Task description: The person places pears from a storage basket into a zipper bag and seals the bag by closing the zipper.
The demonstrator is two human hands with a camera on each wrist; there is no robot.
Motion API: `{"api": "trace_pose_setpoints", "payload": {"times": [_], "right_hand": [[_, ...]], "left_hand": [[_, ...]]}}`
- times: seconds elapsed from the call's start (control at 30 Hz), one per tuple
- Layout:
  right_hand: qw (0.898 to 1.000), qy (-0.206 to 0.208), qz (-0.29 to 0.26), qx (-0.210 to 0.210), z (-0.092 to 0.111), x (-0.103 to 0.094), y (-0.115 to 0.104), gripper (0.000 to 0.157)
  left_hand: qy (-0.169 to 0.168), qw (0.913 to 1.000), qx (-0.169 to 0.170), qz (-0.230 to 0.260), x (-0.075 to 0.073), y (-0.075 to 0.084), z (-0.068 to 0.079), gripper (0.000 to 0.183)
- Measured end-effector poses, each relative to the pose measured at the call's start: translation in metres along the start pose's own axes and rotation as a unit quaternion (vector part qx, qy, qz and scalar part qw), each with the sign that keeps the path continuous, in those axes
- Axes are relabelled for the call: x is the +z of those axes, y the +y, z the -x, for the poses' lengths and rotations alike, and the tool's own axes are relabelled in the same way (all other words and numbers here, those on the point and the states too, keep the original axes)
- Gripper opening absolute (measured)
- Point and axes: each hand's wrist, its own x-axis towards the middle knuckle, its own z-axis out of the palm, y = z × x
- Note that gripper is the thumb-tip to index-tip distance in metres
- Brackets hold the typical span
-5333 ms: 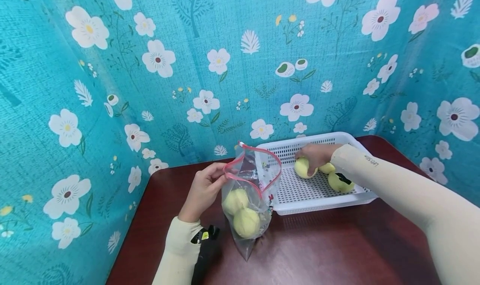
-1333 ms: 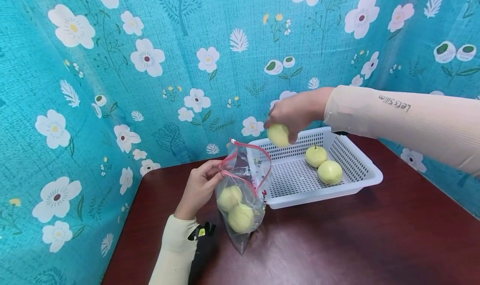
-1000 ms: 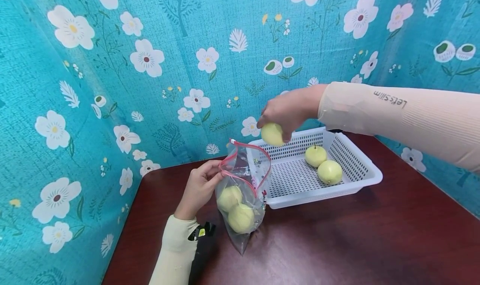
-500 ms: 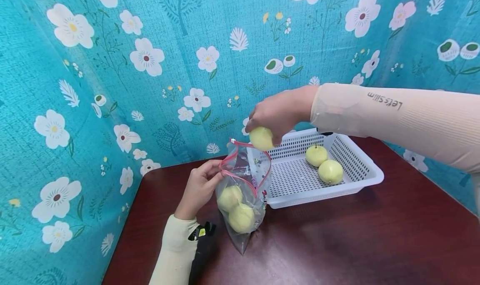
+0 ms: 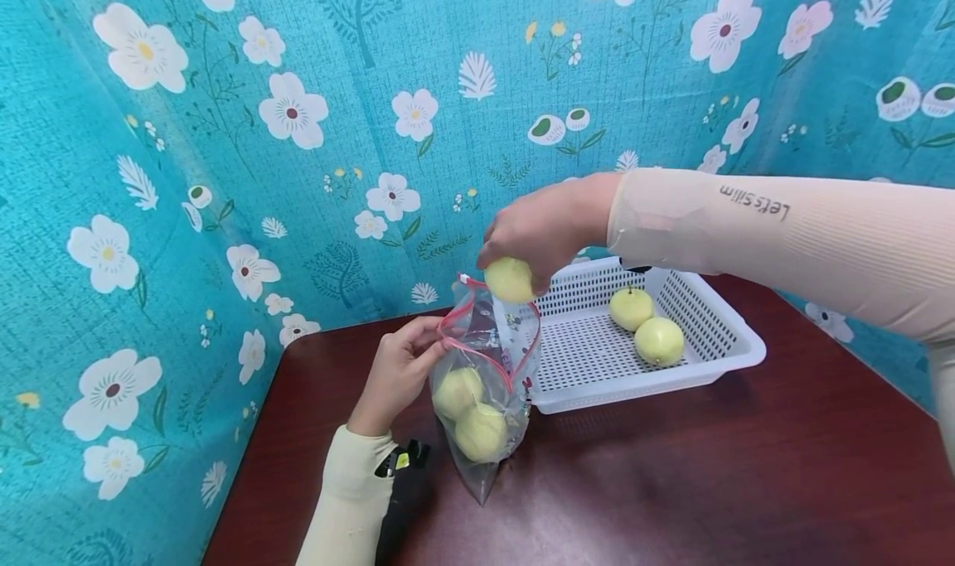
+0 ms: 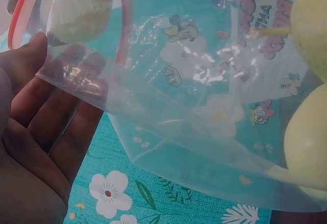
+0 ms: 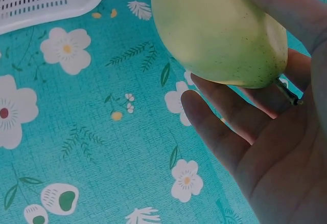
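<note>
One view alone, right wrist, shows the held pear's (image 7: 219,32) stem (image 7: 287,91).

In the head view, the right hand (image 5: 548,222) covers the top of its fruit (image 5: 511,281); the bag (image 5: 498,384) veils one end of the basket (image 5: 642,386). The right sleeve (image 5: 806,234) runs off the right edge, the left sleeve (image 5: 346,491) off the bottom. In the left-wrist view, two bagged fruits (image 6: 311,137) are cut off at right.
</note>
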Motion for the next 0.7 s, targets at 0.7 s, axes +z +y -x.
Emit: {"api": "trace_pose_setpoints", "payload": {"times": [0.7], "right_hand": [[1.0,-0.01,-0.005,-0.026,-0.014,0.017,-0.014,0.063]], "left_hand": [[0.007,1.0,-0.007,0.001,-0.001,0.001,-0.001,0.025]]}}
